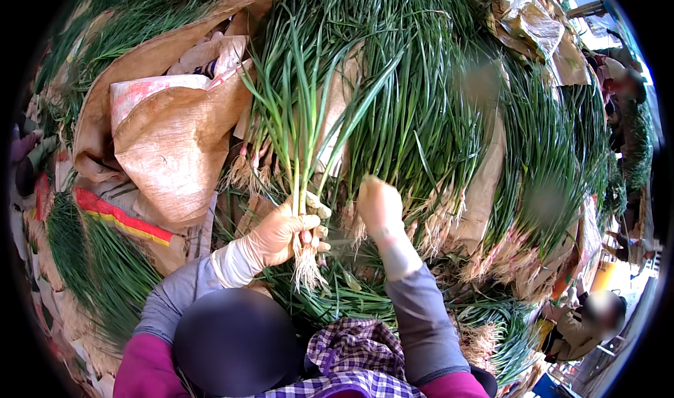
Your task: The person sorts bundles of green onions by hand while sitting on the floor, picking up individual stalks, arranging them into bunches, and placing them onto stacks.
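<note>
A small bunch of green onions [299, 170] stands upright in my left hand [275, 235], which wears a pale glove. My fingers wrap round the white stems just above the stringy roots, and the long leaves fan out beyond. To its right, apart from the bunch, my gloved right hand [380, 205] is closed over the near edge of a large heap of green onions [411, 110]. Its fingertips are partly hidden and blurred, so I cannot make out what is in them.
Left of the heap lies a crumpled brown woven sack [175, 148]. More green onions [98, 271] lie at lower left, and loose leaves [344, 299] below my hands. Brown sheeting [481, 187] runs between bundles. A person [586, 324] sits at lower right, near a yellow container [609, 276].
</note>
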### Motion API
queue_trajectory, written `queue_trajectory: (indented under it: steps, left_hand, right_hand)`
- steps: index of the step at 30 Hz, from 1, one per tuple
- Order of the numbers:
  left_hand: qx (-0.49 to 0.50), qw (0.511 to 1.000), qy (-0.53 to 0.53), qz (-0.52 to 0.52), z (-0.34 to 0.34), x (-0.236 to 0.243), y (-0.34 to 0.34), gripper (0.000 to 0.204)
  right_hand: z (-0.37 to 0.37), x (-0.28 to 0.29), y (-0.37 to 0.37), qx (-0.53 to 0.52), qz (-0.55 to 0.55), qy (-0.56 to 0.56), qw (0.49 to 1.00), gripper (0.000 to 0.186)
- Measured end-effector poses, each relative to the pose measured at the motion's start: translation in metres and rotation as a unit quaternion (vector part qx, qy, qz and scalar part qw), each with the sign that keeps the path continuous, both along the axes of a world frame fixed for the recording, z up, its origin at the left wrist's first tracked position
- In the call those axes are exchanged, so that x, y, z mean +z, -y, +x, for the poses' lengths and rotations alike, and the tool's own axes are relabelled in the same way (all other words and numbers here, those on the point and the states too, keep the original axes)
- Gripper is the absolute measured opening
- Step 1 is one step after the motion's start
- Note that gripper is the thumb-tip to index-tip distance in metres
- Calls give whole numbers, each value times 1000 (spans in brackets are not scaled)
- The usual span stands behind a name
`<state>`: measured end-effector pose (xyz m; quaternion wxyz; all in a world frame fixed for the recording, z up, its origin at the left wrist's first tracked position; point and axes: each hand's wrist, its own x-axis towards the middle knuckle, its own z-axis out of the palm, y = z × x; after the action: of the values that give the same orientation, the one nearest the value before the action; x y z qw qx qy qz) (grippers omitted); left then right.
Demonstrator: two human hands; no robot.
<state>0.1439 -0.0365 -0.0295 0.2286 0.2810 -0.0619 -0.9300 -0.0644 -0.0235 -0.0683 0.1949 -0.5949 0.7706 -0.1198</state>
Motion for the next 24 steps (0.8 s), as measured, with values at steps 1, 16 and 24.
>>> queue_trajectory:
  steps: [1, 16, 24]
  left_hand:
    - [-15, 1000, -9, -8, -1, 2, 0, 22]
    - [-119, 982, 105, -101, -5, 1, -6, 15]
    - [-114, 972, 144, -149, -33, -2, -29, 17]
  right_hand:
    - [0, 0, 17, -72, 88, -44, 992, 23]
    - [-67, 69, -6, -199, 84, 501, 838, 22]
    - [18, 51, -38, -269, 62, 583, 764, 13]
